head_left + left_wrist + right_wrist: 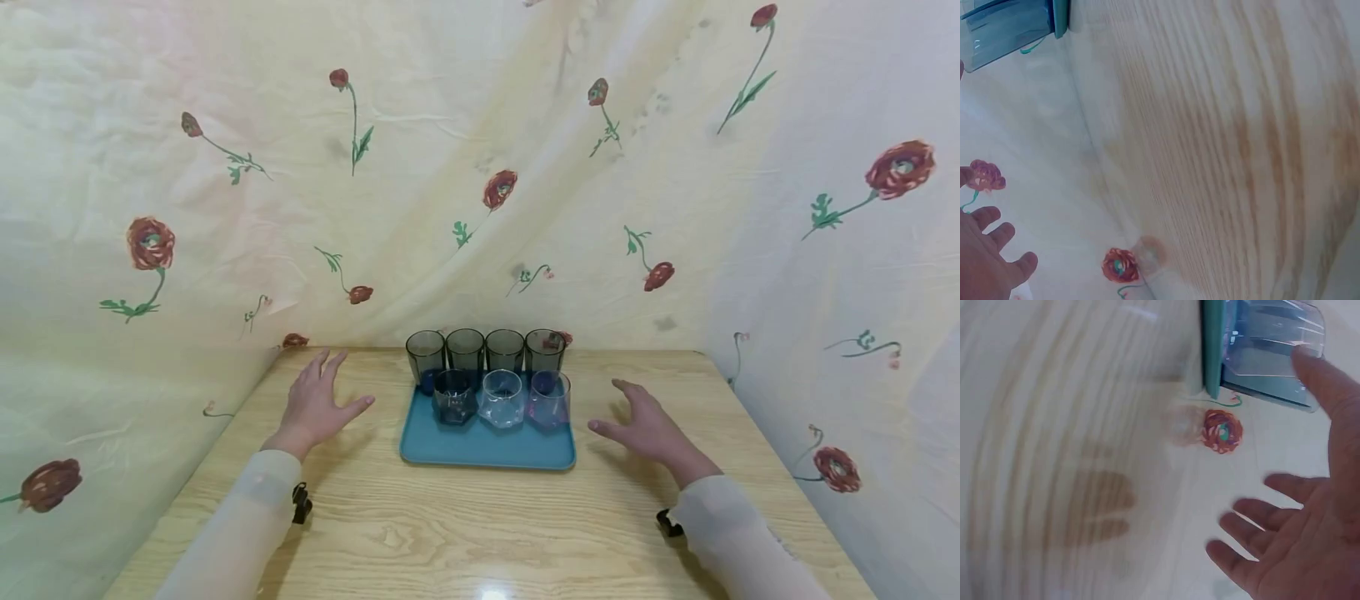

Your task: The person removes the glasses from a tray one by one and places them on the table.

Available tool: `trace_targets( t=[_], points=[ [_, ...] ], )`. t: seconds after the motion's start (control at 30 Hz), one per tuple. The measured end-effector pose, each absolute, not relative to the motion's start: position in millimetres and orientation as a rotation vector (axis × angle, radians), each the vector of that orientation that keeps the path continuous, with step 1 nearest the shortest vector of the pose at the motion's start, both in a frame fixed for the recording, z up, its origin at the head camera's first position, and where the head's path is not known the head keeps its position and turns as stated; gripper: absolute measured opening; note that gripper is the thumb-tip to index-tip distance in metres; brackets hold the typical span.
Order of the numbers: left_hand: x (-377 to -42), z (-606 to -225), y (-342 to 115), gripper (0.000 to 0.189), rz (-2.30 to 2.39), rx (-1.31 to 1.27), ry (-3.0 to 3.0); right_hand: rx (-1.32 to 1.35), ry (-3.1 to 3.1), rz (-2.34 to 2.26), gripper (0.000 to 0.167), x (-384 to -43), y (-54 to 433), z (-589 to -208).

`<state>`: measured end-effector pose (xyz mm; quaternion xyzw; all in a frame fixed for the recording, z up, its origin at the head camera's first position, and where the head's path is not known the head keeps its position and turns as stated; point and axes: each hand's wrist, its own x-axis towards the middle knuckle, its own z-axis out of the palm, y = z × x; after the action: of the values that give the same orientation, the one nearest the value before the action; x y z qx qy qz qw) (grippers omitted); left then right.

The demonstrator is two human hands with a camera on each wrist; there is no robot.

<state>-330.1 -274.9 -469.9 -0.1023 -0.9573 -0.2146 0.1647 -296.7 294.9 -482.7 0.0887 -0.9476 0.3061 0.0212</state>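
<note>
From where I stood, the blue tray (487, 451) lay on the wooden table (450, 521). Four tall smoky glasses (465, 352) lined its far end; nearer, upon the tray, stood a short dark glass (455, 400), a short clear glass (502, 402) and a short pinkish glass (550, 403). The person's left hand (318, 402) hovered left of the tray, the right hand (647, 425) right of it, both spread wide, fingers slightly bent, gripping nothing.

Blue tray (480, 450) on wood-grain table (420, 533)
</note>
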Motion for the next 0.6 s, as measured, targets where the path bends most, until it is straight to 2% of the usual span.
trace_targets(
  t=[0.27, 0.6],
  points=[
    [-330.8, -467.5, -269.9, 0.096, -0.728, -0.272, -2.728, 0.252, -2.959, 1.072, 0.075, -295.8, 285.3, -487.0],
    [-336.8, -468.3, -264.4, 0.086, -0.811, -0.306, -2.713, 0.24, -2.97, 1.158, 0.062, -295.9, 272.8, -494.9]
  ],
)
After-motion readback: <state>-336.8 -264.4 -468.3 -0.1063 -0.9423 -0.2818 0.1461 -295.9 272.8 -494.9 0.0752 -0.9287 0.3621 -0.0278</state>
